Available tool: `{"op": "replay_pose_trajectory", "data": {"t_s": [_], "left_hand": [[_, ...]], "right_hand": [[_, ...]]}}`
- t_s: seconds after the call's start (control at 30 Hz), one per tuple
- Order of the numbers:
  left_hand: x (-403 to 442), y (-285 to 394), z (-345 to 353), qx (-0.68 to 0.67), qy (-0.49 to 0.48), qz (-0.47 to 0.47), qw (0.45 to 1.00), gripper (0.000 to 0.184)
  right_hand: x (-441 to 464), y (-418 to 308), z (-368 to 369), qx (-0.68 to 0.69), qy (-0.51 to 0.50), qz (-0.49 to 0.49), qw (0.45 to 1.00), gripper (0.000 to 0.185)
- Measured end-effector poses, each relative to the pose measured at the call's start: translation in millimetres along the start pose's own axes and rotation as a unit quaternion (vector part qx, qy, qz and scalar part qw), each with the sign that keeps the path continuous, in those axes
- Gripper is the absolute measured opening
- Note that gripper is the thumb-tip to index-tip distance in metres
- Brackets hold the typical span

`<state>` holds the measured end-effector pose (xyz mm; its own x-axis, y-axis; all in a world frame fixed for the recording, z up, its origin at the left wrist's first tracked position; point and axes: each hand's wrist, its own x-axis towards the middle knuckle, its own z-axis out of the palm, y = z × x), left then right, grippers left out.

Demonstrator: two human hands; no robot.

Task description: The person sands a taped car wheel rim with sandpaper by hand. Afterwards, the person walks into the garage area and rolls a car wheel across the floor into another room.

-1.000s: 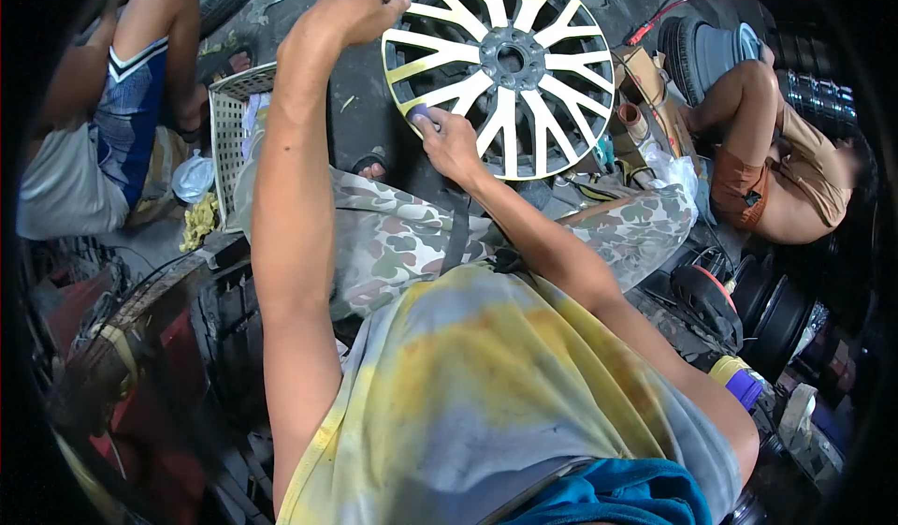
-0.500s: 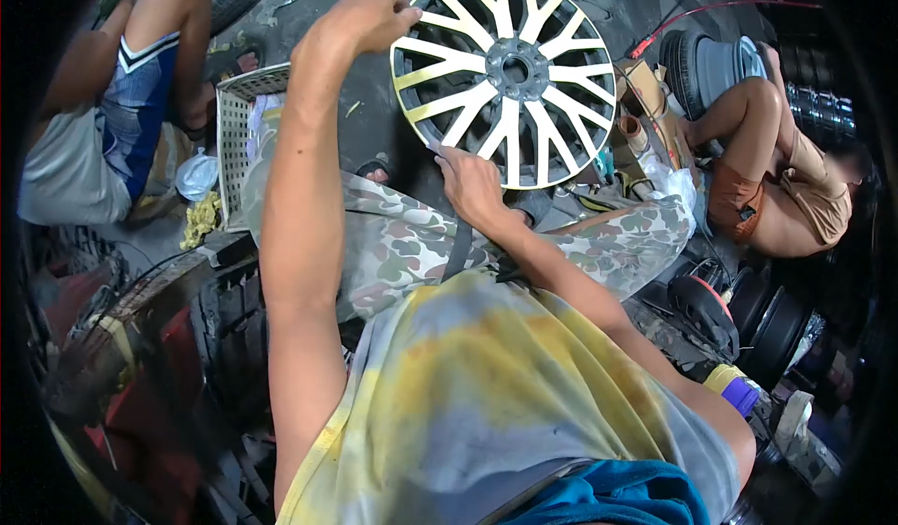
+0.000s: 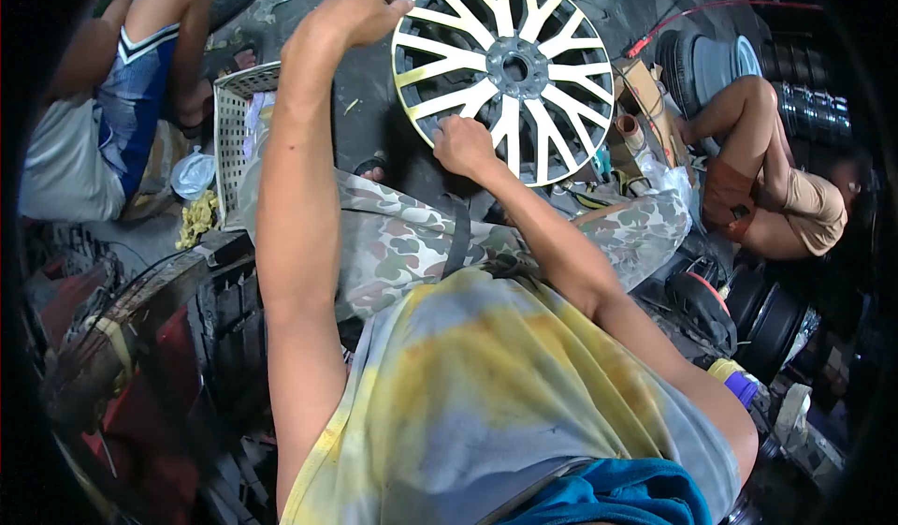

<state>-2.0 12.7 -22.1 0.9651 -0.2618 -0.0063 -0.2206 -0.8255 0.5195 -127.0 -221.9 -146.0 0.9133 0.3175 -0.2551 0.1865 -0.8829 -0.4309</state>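
Note:
A multi-spoke wheel rim (image 3: pixel 516 68) lies before me, its Y-shaped spokes pale cream with yellowish patches at the left, and dark gaps between. My left hand (image 3: pixel 360 8) is closed at the rim's upper left edge, fingertips beside the edge; whether they touch it I cannot tell. On the lower left edge, my right hand (image 3: pixel 463 146) is closed with bent fingers over the ends of the spokes. Whatever either hand pinches is hidden or too small to make out. My legs in camouflage trousers (image 3: pixel 402 226) are spread below the rim.
A white plastic basket (image 3: pixel 224 141) stands to the left, near a seated person in blue shorts (image 3: pixel 150 104). At right, another person (image 3: pixel 748 151) sits by a tyre (image 3: pixel 681 71). A cardboard box (image 3: pixel 641 90) and a red hose (image 3: pixel 702 8) are right of the rim.
My right hand has moved up along the rim's lower left edge, and its fingers have curled in more. My left hand has shifted slightly left and up.

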Motion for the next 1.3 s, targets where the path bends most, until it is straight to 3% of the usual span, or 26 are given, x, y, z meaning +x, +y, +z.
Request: {"op": "replay_pose_trajectory", "data": {"t_s": [0.07,0.1,0.13,0.17,0.23,0.3,0.4,0.5,0.53,0.67,0.77,0.8,0.97,1.03,1.1,1.2,1.23,1.3], "left_hand": [[-1.5,1.3,-0.8,0.005,-0.012,-0.013,1.0,0.038],[-5.0,7.9,-4.6,0.0,-0.012,-0.021,1.0,0.038],[-9.7,16.6,-11.1,-0.025,0.007,-0.022,0.999,0.034],[-12.9,20.5,-15.9,-0.049,0.026,-0.02,0.998,0.032],[-11.0,18.6,-17.4,-0.039,0.013,-0.026,0.999,0.032],[-10.7,21.2,-20.5,-0.036,0.014,-0.051,0.998,0.032],[-11.6,25.8,-19.0,-0.041,0.024,-0.05,0.998,0.032],[-8.8,21.6,-14.3,-0.04,0.029,-0.028,0.998,0.032],[-8.0,20.2,-13.4,-0.039,0.03,-0.03,0.998,0.032],[-5.7,28.1,-17.7,-0.046,0.013,-0.043,0.998,0.031],[-2.9,23.0,-12.2,-0.053,0.011,-0.043,0.998,0.031],[-3.2,21.7,-11.3,-0.048,0.016,-0.031,0.998,0.031],[1.5,9.5,-6.9,-0.021,0.025,-0.024,0.999,0.032],[2.2,7.0,-1.4,-0.013,0.016,-0.003,1.0,0.032],[1.3,9.1,-1.6,-0.037,0.019,-0.004,0.999,0.032],[-4.7,11.9,-8.0,-0.019,0.037,0.013,0.999,0.032],[-6.8,15.7,-11.1,-0.021,0.037,0.011,0.999,0.032],[-6.2,25.2,-18.8,-0.024,0.012,-0.077,0.997,0.032]], "right_hand": [[6.6,16.5,-16.5,0.014,-0.067,-0.044,0.997,0.03],[10.1,19.1,-52.9,0.094,-0.191,-0.042,0.976,0.032],[11.4,43.5,-58.7,0.209,-0.195,-0.084,0.955,0.033],[7.3,44.1,-82.8,0.204,-0.22,0.034,0.953,0.034],[1.6,43.2,-117.5,0.128,-0.085,0.043,0.987,0.032],[-1.2,59.8,-112.7,0.015,-0.019,-0.041,0.999,0.027],[-11.7,69.5,-81.0,-0.054,0.006,-0.243,0.968,0.022],[-8.1,69.6,-79.3,-0.119,-0.02,-0.182,0.976,0.024],[-7.2,71.9,-68.5,-0.098,0.001,-0.204,0.974,0.027],[-35.4,46.0,-64.9,-0.093,-0.083,-0.349,0.929,0.02],[-1.5,75.2,-84.4,-0.11,-0.069,-0.315,0.94,0.018],[7.9,79.9,-89.3,-0.143,-0.021,-0.283,0.948,0.017],[-34.9,47.9,-69.4,-0.082,-0.077,-0.369,0.923,0.013],[-20.2,75.6,-65.5,-0.052,-0.064,-0.319,0.944,0.013],[6.8,78.4,-89.4,-0.133,-0.023,-0.261,0.956,0.012],[-26.1,60.8,-66.2,-0.033,-0.042,-0.36,0.932,0.007],[-32.7,55.8,-67.4,-0.066,-0.039,-0.375,0.924,0.008],[-18.3,71.4,-73.9,-0.058,-0.053,-0.305,0.949,0.018]]}}
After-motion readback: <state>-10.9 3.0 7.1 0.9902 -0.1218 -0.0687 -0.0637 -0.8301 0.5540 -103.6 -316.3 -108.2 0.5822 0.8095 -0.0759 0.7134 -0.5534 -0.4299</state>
